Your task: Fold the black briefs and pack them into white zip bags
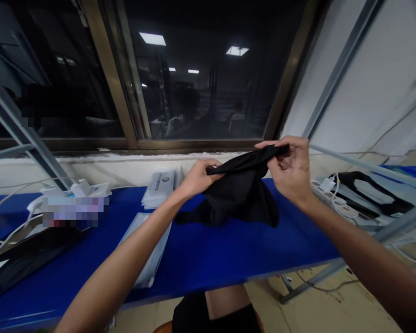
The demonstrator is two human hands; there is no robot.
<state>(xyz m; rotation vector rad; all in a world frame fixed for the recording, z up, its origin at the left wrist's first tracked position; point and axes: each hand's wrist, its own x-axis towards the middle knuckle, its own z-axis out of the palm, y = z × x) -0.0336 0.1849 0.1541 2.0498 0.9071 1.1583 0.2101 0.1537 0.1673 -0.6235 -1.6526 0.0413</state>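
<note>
A piece of black cloth (241, 194), perhaps a garment, is stretched between my two hands above the blue table (208, 259). My left hand (201, 176) pinches its upper edge at the left, fingers closed on the fabric. Higher and farther right, my right hand (291, 166) grips the other end of that edge between thumb and fingers. The rest of the cloth hangs down in folds, and its lower part is close to the table top. I cannot tell what kind of garment it is.
Left of the cloth lie a stack of printed packets (159, 187) and flat clear plastic bags (149, 249). White chargers and cables (81, 188) sit at the far left, with a power strip (336, 199) at the right. Metal frame posts (343, 69) flank the table; a dark window (208, 92) stands behind.
</note>
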